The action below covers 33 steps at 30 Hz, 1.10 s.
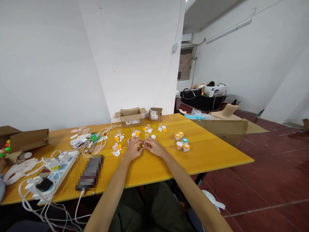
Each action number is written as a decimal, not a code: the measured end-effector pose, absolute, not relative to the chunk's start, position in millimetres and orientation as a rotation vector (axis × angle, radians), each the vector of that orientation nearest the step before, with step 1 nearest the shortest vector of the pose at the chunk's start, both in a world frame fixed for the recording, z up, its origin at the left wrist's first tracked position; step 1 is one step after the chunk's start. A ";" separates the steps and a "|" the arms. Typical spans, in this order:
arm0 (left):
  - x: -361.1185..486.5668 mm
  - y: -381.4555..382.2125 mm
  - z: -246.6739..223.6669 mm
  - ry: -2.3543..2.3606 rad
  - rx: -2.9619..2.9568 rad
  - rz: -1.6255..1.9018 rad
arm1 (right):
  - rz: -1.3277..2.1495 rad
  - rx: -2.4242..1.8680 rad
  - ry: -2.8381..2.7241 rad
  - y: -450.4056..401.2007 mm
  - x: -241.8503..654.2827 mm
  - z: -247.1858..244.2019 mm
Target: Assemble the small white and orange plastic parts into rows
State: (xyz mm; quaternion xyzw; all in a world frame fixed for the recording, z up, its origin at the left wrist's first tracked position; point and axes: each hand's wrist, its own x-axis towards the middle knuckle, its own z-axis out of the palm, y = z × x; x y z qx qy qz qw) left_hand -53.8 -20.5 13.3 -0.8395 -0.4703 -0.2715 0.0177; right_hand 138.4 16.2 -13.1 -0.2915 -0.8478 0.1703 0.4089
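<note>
Over the middle of the yellow table, my left hand and my right hand meet at the fingertips. Both pinch something small that I cannot make out, mostly hidden by the fingers. Just behind them lies a white disc, and a clear cup shows above the fingertips. Small groups of clear cups, white rings and orange rings lie to the left of and behind my hands. To the right stand several lidded jars with orange, white and teal lids.
Two open cardboard boxes stand at the table's back edge. On the left are a power strip with tangled white cables, a blurred dark device and another cardboard box. Part of another person's arm shows at the far left edge.
</note>
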 end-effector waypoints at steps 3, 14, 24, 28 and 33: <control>-53.2 -20.3 13.6 -1.473 -2.627 -0.854 | 0.481 -0.717 -2.108 18.7 138.3 -16.0; -51.8 -18.2 13.0 -1.527 -2.701 -0.929 | 0.593 -0.759 -2.079 17.8 140.0 -14.7; -50.0 -18.7 16.4 -1.569 -2.673 -0.914 | 0.652 -0.793 -2.054 19.4 138.5 -15.6; -50.2 -19.4 16.6 -1.535 -2.674 -0.922 | 0.583 -0.821 -2.060 20.0 138.9 -16.5; -51.4 -18.3 14.2 -1.511 -2.679 -0.923 | 0.487 -0.843 -2.077 18.9 139.2 -16.2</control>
